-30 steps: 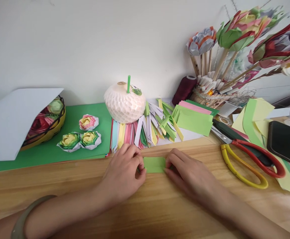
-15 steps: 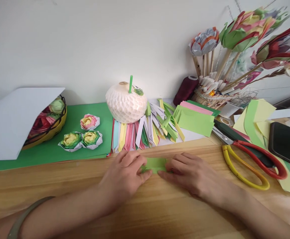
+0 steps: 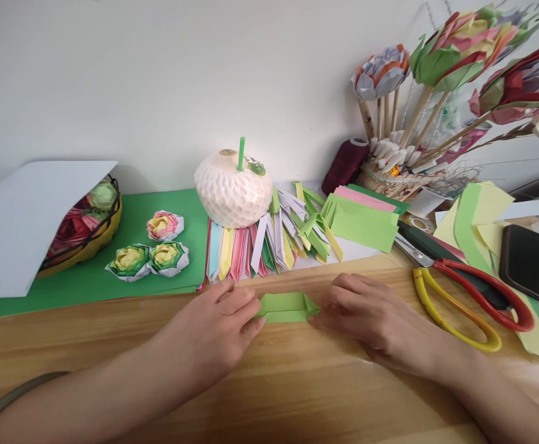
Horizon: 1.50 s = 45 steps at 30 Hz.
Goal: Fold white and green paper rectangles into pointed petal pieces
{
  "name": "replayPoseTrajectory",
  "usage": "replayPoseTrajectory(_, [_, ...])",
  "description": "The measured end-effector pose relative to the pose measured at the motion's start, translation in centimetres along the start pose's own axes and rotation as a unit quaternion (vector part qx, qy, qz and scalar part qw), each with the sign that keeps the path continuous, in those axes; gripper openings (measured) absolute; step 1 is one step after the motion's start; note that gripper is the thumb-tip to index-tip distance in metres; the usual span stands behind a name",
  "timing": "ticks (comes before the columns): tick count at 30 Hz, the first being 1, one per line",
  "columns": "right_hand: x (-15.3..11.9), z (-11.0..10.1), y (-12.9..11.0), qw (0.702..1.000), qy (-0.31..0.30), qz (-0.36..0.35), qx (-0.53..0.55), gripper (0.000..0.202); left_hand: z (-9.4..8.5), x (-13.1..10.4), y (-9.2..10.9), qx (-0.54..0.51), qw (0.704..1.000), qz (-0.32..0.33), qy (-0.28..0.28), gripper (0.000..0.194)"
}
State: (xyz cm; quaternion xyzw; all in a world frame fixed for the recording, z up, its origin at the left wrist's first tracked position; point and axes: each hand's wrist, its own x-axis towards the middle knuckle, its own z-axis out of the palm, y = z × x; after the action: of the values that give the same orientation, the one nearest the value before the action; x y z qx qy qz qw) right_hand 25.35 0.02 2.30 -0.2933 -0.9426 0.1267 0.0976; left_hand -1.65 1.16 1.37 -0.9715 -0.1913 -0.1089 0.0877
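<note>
A small light-green paper strip (image 3: 288, 308) lies on the wooden table between my hands, with a lengthwise crease and folded-in corners at its right end. My left hand (image 3: 226, 324) has its fingers bent together over the strip's left end, which they partly cover. At the other end, my right hand (image 3: 366, 314) curls its fingers, the thumb and fingertips at the folded right tip. Just behind the strip, several folded paper pieces (image 3: 239, 253) in many colours lie side by side and in a loose heap.
A white textured pot (image 3: 235, 194) with a green straw stands behind the folded pieces. Three paper lotus flowers (image 3: 170, 258) rest on green sheets at left, near a basket (image 3: 107, 222). At right are green paper slips (image 3: 362, 225), scissors (image 3: 459, 277), a phone (image 3: 535, 262) and paper flowers on sticks (image 3: 383, 74).
Both hands have moved apart toward the strip's ends, left hand to the left and right hand to the right. More of the green strip now shows, including its folded right end.
</note>
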Motion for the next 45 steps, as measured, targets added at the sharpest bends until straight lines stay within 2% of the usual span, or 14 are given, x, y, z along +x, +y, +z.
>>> replayPoseTrajectory(4, [-0.1, -0.3, 0.0, 1.000, -0.006, 0.006, 0.011, 0.036, -0.2, -0.1, 0.1, 0.008, 1.000, -0.006, -0.020, 0.019])
replayPoseTrajectory(10, [0.1, -0.1, 0.1, 0.997, -0.026, 0.007, 0.071, 0.036, 0.0, 0.1, 0.0, 0.040, 0.999, -0.016, -0.004, 0.021])
replayPoseTrajectory(14, [0.8, 0.7, -0.9, 0.990, -0.028, -0.030, 0.132, 0.032, 0.7, 0.6, 0.0, 0.059, 0.997, -0.051, 0.004, 0.024])
replayPoseTrajectory(18, [1.3, 1.4, -2.5, 0.975, -0.037, -0.087, 0.201, 0.037, 1.5, 1.0, 0.3, -0.003, 0.995, -0.099, -0.003, 0.031])
replayPoseTrajectory(20, [1.4, 1.7, -2.9, 0.965, -0.021, -0.111, 0.238, 0.039, 1.9, 1.1, 0.4, -0.038, 0.994, -0.098, -0.006, 0.029])
replayPoseTrajectory(22, [1.2, 2.1, -2.6, 0.962, 0.034, -0.096, 0.253, 0.037, 2.1, 1.1, 0.3, -0.077, 0.994, -0.080, 0.009, 0.028])
replayPoseTrajectory(25, [1.0, 2.5, -1.4, 0.974, 0.135, -0.014, 0.180, 0.032, 2.4, 1.0, 0.2, -0.147, 0.988, -0.039, 0.037, 0.028])
replayPoseTrajectory(27, [0.9, 2.7, -0.8, 0.985, 0.128, 0.006, 0.115, 0.028, 2.4, 1.0, 0.0, -0.180, 0.982, -0.031, 0.051, 0.028])
replayPoseTrajectory(30, [1.0, 2.8, -0.5, 0.993, 0.104, -0.015, 0.058, 0.022, 2.2, 0.9, -0.2, -0.203, 0.974, -0.066, 0.071, 0.027])
replayPoseTrajectory(35, [0.8, 2.5, -0.5, 0.993, 0.122, 0.002, 0.008, 0.019, 2.0, 0.7, -0.4, -0.233, 0.961, -0.106, 0.109, 0.027])
replayPoseTrajectory(40, [0.6, 2.6, 0.1, 0.991, 0.131, 0.032, 0.013, 0.020, 2.3, 0.7, -0.5, -0.218, 0.966, -0.105, 0.092, 0.024])
replayPoseTrajectory(45, [0.7, 3.2, -0.1, 0.983, 0.162, 0.084, 0.022, 0.011, 2.3, 0.8, -0.4, -0.195, 0.969, -0.128, 0.077, 0.022])
